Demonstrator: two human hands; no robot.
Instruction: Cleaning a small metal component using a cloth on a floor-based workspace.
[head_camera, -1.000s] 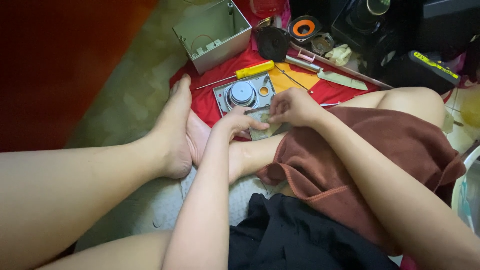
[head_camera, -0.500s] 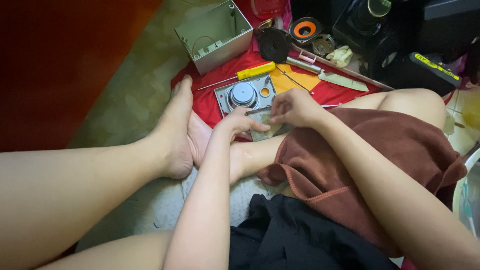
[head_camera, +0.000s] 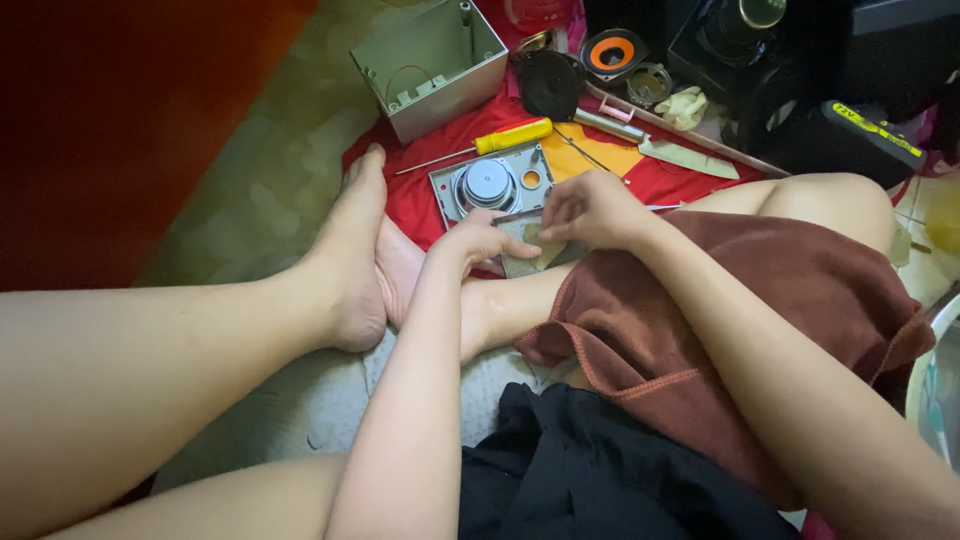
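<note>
Both hands on a small flat board, just this side of the grey speaker panel (head_camera: 492, 187).

Your left hand (head_camera: 483, 240) pinches the near-left edge of the small flat board (head_camera: 525, 245), fingers curled together; your right hand (head_camera: 592, 208) pinches its far-right side, fingertips pressed down on top. The board rests over your ankle, touching the panel's near edge. It lies roughly flat, its long axis running from the panel toward your right knee, though your hands hide its ends. Risk, as judged: balanced on skin, it may slip or flex if either pinch eases, and the yellow-handled screwdriver (head_camera: 478, 146) beyond the panel could get knocked.
</note>
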